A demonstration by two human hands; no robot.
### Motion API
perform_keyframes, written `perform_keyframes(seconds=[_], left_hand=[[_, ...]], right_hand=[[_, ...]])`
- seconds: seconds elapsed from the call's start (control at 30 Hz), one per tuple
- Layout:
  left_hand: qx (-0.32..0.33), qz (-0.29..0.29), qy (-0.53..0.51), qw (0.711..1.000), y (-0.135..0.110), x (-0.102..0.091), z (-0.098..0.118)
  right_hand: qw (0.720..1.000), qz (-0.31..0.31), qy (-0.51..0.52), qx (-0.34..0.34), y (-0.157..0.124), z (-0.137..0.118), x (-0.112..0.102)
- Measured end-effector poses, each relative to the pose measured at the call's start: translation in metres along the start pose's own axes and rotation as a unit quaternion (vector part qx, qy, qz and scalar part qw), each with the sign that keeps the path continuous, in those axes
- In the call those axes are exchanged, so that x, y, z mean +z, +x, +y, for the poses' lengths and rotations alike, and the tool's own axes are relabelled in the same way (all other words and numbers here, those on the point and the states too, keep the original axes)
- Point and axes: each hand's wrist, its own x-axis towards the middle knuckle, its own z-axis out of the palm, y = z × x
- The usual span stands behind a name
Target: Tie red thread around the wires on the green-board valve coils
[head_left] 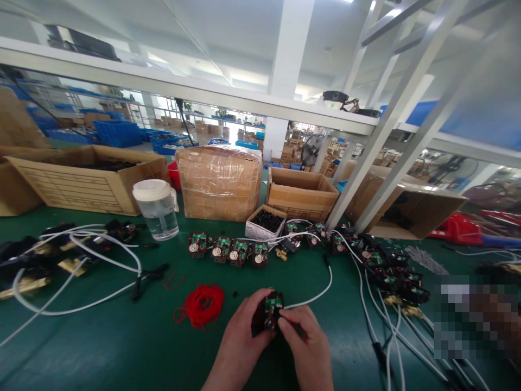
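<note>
My left hand (240, 334) is wrapped round a small black module with a green circuit board (269, 314), held just above the green table (122, 347). My right hand (307, 342) pinches at the module's right side with its fingertips. A white cable (321, 288) runs from the module toward the back right. A row of similar modules (228, 251) lies further back. A bundle of red rubber bands (202, 305) rests just left of my left hand.
A clear lidded jug (157, 209) stands at the left. Cardboard boxes (220, 182) line the back, and a small white box of black parts (265, 222) sits near them. Wired modules and brass fittings pile up at the left (44, 260) and right (394, 277).
</note>
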Motion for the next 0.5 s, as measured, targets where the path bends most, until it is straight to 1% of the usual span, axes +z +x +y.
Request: perform_keyframes(seconds=[0.17,0.4,0.5], left_hand=[[-0.003,0.006,-0.005,1.0,0.0,-0.001,0.002],[-0.01,0.01,-0.018,1.0,0.0,-0.001,0.004],[-0.013,-0.003,-0.026,1.0,0.001,-0.001,0.005]], right_hand=[[0.999,0.037,-0.02,0.004,-0.003,-0.001,0.006],[0.995,0.068,-0.068,-0.006,-0.01,-0.003,0.016],[0.995,0.078,-0.06,0.014,-0.012,-0.002,0.022]])
